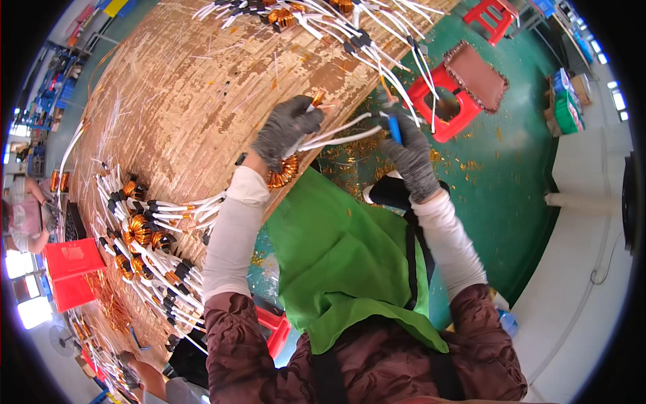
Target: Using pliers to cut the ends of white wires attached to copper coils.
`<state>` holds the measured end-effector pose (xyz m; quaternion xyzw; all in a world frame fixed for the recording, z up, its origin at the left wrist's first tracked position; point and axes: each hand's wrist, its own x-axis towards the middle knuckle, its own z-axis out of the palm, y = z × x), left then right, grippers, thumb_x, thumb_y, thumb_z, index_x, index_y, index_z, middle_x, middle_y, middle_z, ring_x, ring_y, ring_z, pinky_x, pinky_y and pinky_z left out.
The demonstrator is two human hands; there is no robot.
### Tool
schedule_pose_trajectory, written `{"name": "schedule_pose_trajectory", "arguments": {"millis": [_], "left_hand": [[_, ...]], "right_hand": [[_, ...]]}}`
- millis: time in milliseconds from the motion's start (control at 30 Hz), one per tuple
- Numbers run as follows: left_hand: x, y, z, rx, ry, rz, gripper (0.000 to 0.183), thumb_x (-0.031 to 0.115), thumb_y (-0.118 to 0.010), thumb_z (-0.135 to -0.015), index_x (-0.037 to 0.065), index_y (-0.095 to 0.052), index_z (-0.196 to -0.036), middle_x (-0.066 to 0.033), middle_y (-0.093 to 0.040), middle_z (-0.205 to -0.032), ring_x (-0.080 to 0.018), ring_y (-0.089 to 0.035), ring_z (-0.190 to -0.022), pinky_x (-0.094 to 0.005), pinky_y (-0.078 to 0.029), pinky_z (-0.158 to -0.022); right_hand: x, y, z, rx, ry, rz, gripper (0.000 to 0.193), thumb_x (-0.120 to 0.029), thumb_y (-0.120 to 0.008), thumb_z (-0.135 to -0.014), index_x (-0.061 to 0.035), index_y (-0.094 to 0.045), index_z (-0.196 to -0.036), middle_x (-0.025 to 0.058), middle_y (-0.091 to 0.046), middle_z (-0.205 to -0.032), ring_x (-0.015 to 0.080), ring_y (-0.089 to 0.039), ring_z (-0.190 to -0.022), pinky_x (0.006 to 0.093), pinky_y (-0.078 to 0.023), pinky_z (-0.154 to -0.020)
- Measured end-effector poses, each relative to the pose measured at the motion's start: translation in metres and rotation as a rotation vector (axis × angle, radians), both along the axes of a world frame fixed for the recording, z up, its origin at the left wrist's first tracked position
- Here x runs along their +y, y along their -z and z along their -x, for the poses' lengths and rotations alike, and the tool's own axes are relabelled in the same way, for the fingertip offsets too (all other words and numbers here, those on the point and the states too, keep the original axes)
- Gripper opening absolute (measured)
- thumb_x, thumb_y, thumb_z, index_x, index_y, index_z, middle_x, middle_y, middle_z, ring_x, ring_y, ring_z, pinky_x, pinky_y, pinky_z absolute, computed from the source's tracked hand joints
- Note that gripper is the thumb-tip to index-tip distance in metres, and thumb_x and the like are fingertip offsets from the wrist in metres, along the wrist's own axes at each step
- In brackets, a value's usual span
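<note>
My left hand point(286, 131), in a grey glove, is closed over a copper-wound coil point(284, 172) at the table's edge. The ring of orange windings shows below the palm, and a bare copper end sticks out past the fingers. From this coil two white-sleeved leads point(344, 139) run right toward my right hand point(412, 159), also gloved. Its fingers are wrapped round a blue-handled hand tool point(394, 129); the tool's jaws are too blurred to tell their kind. The far ends of the leads lie close to the tool, and I cannot tell whether they touch.
Several coils with white leads point(138, 230) are heaped on the worn wooden table point(195, 87) at the left; another bundle point(356, 37) overhangs its far edge. A red stool point(447, 101) with a brown cushion stands on the green floor, among copper scraps. Other people point(27, 212) are at the left.
</note>
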<state>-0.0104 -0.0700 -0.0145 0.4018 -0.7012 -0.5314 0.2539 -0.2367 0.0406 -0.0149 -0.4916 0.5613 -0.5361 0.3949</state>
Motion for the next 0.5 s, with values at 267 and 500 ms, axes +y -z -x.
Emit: {"name": "schedule_pose_trajectory", "arguments": {"millis": [267, 500], "left_hand": [[0.011, 0.0, 0.001, 0.302, -0.175, -0.262, 0.027, 0.008, -0.059, -0.083, -0.009, -0.056, -0.103, -0.015, -0.064, -0.089, -0.0192, -0.062, -0.077, -0.0299, -0.051, -0.073], [0.009, 0.003, 0.0, 0.382, -0.203, -0.286, 0.023, 0.006, -0.058, -0.082, -0.009, -0.058, -0.1, -0.0143, -0.064, -0.087, -0.0184, -0.061, -0.076, -0.0291, -0.051, -0.072]], "right_hand": [[-0.019, -0.035, -0.009, 0.859, -0.271, 0.005, 0.061, -0.017, -0.069, -0.059, -0.008, -0.053, -0.117, 0.0195, -0.054, -0.097, 0.0364, -0.054, -0.093, 0.0426, -0.045, -0.081], [-0.034, -0.044, -0.017, 0.959, -0.328, -0.093, 0.06, -0.011, -0.067, -0.059, -0.0055, -0.053, -0.117, 0.0176, -0.056, -0.097, 0.0354, -0.054, -0.093, 0.0408, -0.045, -0.082]]}}
